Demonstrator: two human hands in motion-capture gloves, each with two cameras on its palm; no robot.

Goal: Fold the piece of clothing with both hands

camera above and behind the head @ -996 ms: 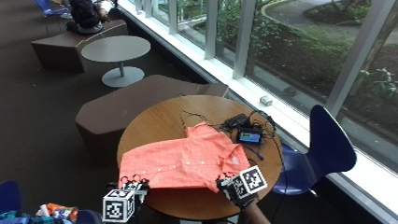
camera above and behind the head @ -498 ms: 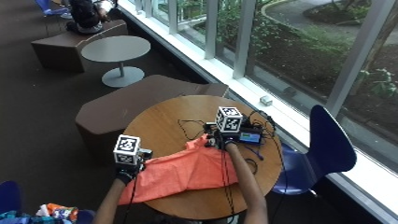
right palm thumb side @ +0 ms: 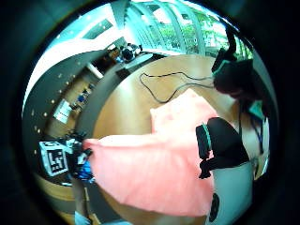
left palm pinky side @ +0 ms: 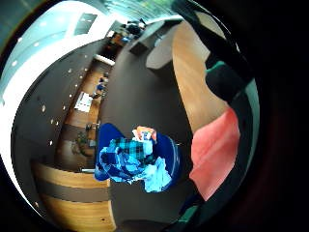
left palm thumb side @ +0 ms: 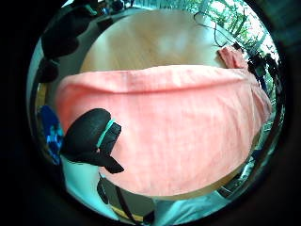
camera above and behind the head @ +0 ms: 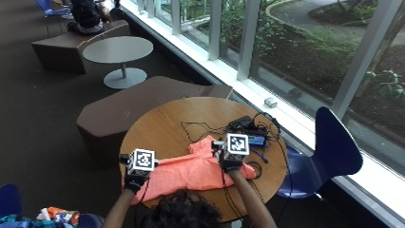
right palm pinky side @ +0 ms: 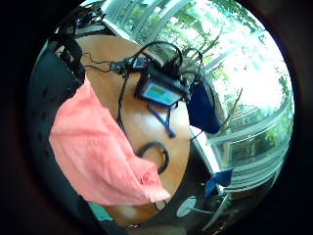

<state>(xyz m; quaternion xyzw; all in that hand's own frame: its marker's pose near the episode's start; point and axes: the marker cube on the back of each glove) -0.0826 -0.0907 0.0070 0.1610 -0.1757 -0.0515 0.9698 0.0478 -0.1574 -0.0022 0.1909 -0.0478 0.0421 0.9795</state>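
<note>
While the shirt (camera above and behind the head: 190, 173) lies across the near half of the round tabletop (camera above and behind the head: 183, 121), its long axis runs from my left to my right, straight across in front of me. It looks doubled over on itself along that axis, with the folded edge on the far side and a short sleeve or collar piece sticking out toward the cables near my right side. My left hand (camera above and behind the head: 134, 180) pinches the cloth at its left end, close to the tabletop's edge; the thumb-side palm view shows my gloved fingers (left palm thumb side: 91, 139) curled onto the fabric there. My right hand (camera above and behind the head: 229, 164) grips the right end, where its thumb-side palm view shows fingers (right palm thumb side: 220, 143) clamped on the cloth's corner. So each hand is at one end and neither is nearer the middle; the shirt stretches between them. I judge the next fold would bring one end over to the other, along that long axis. Just beyond my right hand sit a small device with a lit screen (camera above and behind the head: 253, 139) and a tangle of black cables (camera above and behind the head: 202, 128), so folding toward the left looks safer. A blue chair (camera above and behind the head: 332, 147) stands past the tabletop on my right.
</note>
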